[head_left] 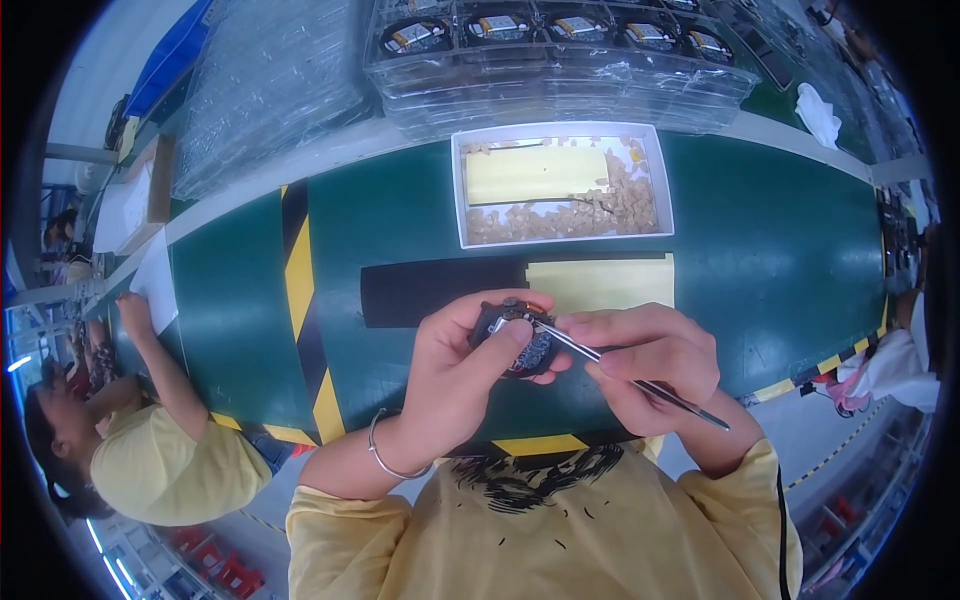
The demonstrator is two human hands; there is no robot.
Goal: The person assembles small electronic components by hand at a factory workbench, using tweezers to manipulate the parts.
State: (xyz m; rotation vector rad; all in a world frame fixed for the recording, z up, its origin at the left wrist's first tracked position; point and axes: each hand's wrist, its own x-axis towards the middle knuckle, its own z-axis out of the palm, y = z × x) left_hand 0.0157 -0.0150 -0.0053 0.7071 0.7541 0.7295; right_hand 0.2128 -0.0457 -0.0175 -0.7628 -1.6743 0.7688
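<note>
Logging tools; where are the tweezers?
Right of centre in the head view, the tweezers are in the right hand, tips at the device the left hand holds.

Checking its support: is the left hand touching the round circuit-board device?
Touching. The head view shows the left hand gripping the round circuit-board device, thumb across it.

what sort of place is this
Probably an electronics assembly workshop: clear plastic trays hold round black circuit units, and above a green worktop the right hand grips slim silver tweezers.
</note>
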